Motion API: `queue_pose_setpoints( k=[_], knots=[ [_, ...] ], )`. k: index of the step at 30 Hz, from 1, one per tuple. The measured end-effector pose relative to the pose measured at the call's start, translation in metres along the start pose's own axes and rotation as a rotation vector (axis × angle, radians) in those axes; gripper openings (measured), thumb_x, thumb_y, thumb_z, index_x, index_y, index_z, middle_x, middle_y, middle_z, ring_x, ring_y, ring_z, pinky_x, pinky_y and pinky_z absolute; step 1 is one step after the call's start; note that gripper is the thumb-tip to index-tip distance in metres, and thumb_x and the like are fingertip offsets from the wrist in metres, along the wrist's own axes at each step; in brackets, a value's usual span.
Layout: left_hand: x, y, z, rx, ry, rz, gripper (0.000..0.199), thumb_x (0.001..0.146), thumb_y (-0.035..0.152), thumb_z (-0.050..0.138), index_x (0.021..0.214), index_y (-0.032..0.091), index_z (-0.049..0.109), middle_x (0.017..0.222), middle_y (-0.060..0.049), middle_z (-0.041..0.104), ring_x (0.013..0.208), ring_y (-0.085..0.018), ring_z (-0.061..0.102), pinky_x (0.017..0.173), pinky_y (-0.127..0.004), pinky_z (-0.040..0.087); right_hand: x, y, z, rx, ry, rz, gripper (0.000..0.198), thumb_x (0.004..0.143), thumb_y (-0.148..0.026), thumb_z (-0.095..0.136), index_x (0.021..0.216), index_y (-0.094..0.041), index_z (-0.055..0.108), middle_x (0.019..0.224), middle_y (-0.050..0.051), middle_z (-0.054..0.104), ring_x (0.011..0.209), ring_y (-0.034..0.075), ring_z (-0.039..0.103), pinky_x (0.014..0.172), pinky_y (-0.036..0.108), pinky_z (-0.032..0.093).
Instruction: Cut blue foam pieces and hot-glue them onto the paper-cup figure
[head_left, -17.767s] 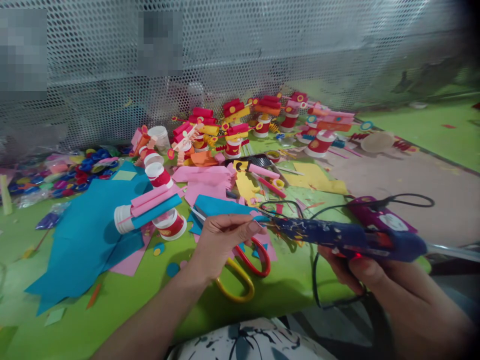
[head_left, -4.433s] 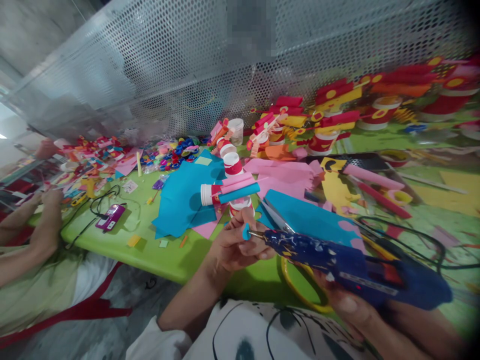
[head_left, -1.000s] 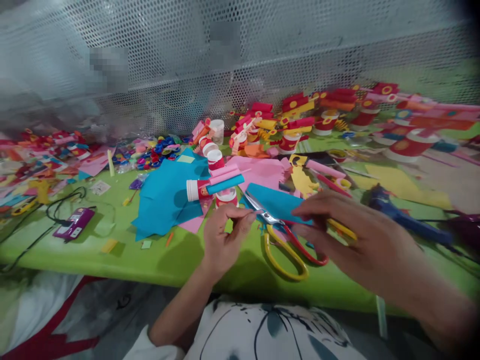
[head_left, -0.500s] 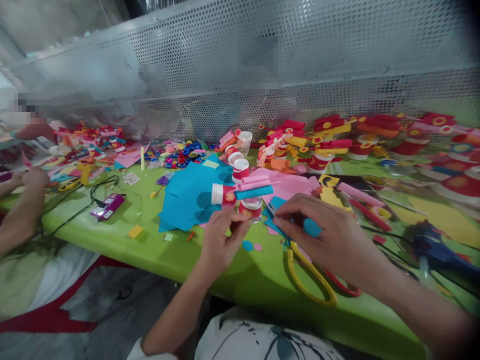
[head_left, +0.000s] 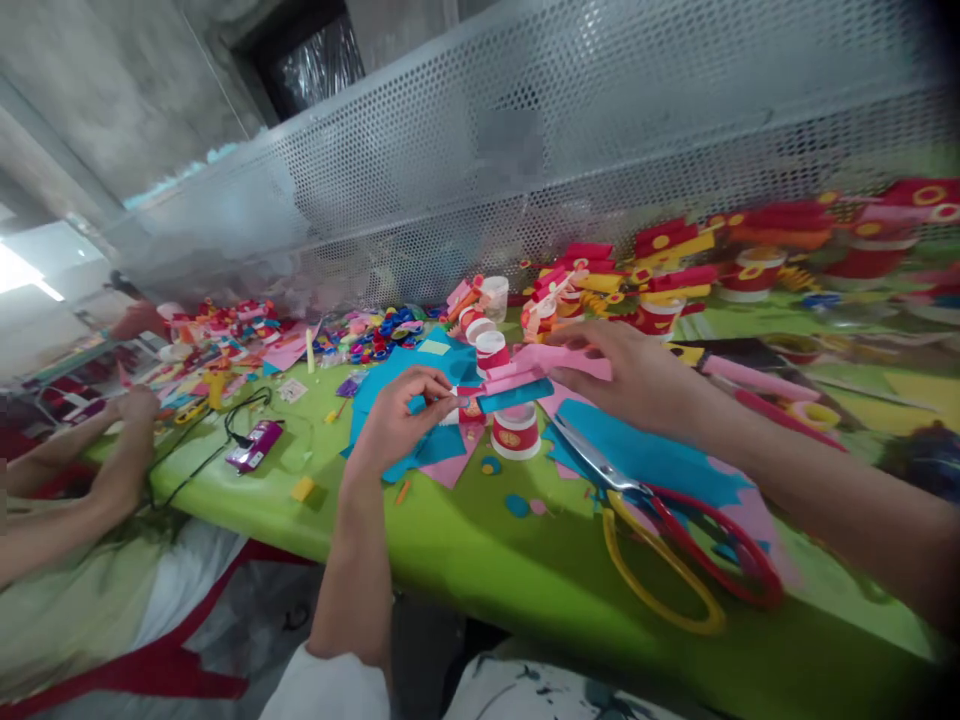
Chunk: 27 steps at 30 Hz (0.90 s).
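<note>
My left hand [head_left: 405,415] is closed in a pinch, its fingertips at a red paper cup [head_left: 471,405] lying on its side; what they hold, if anything, is hidden. My right hand [head_left: 622,375] is closed on the right end of pink paper rolls [head_left: 514,372]. A blue paper roll [head_left: 517,396] runs along beneath them. The rolls are over an upright red and white paper cup [head_left: 516,435]. Scissors [head_left: 626,485] with one yellow and one red handle lie partly spread on blue paper [head_left: 637,440], below my right hand.
A purple box [head_left: 255,445] with a black cord lies to the left, near a co-worker's hands [head_left: 135,405]. Finished cup models [head_left: 660,270] line the perforated metal panel [head_left: 450,210]. Paper scraps [head_left: 517,505] lie near the green table's front edge.
My left hand has moved left to the lying cup. My right hand has moved up from beside the scissors to the pink rolls, uncovering the scissors. The view has shifted slightly.
</note>
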<state>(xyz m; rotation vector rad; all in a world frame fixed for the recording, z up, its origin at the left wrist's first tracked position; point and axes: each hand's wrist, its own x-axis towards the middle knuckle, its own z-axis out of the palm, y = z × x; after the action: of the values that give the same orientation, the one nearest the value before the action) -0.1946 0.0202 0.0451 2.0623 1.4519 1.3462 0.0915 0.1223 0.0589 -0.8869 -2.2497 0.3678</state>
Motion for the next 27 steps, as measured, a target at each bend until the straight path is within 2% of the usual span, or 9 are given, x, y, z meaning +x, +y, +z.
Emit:
queue_pose_setpoints(
  k=[7, 14, 20, 23, 27],
  knots=[
    [0.003, -0.005, 0.006, -0.111, -0.022, -0.077, 0.022, 0.088, 0.037, 0.077, 0.078, 0.018, 0.07, 0.099, -0.01, 0.077, 0.097, -0.022, 0.071, 0.086, -0.036, 0.053, 0.018, -0.022, 0.01, 0.033, -0.038, -0.164, 0.03, 0.101, -0.039, 0.057, 0.12, -0.018, 0.067, 0.124, 0.014, 0.074, 0.122, 0.034, 0.065, 0.106, 0.053, 0.05],
    [0.001, -0.007, 0.013, -0.127, 0.043, -0.098, 0.02, 0.086, 0.031, 0.077, 0.074, 0.018, 0.067, 0.098, -0.009, 0.076, 0.093, -0.021, 0.071, 0.086, -0.035, 0.054, 0.024, -0.034, 0.027, 0.044, -0.103, -0.334, 0.025, 0.099, -0.034, 0.06, 0.116, -0.018, 0.068, 0.122, 0.011, 0.075, 0.12, 0.03, 0.064, 0.104, 0.048, 0.052],
    [0.0, -0.009, 0.012, -0.133, 0.038, -0.075, 0.017, 0.084, 0.02, 0.075, 0.071, 0.019, 0.064, 0.098, -0.008, 0.077, 0.096, -0.021, 0.073, 0.085, -0.035, 0.055, 0.032, -0.04, 0.038, 0.024, -0.147, -0.415, 0.027, 0.094, -0.017, 0.059, 0.118, -0.014, 0.069, 0.12, 0.013, 0.075, 0.117, 0.031, 0.064, 0.104, 0.053, 0.05],
    [-0.001, -0.012, 0.009, -0.136, 0.042, -0.056, 0.015, 0.083, 0.021, 0.077, 0.072, 0.02, 0.066, 0.1, -0.007, 0.077, 0.099, -0.023, 0.073, 0.086, -0.036, 0.056, 0.037, -0.038, 0.046, 0.023, -0.175, -0.438, 0.029, 0.086, -0.011, 0.064, 0.115, -0.014, 0.07, 0.113, 0.013, 0.077, 0.114, 0.032, 0.065, 0.102, 0.051, 0.05],
    [-0.005, -0.018, 0.003, -0.177, 0.021, -0.054, 0.014, 0.083, 0.024, 0.079, 0.075, 0.021, 0.069, 0.104, -0.009, 0.077, 0.107, -0.025, 0.071, 0.09, -0.04, 0.056, 0.042, -0.037, 0.053, 0.028, -0.181, -0.418, 0.035, 0.083, -0.01, 0.065, 0.117, -0.019, 0.07, 0.108, 0.01, 0.077, 0.111, 0.032, 0.064, 0.099, 0.05, 0.051]
  ],
)
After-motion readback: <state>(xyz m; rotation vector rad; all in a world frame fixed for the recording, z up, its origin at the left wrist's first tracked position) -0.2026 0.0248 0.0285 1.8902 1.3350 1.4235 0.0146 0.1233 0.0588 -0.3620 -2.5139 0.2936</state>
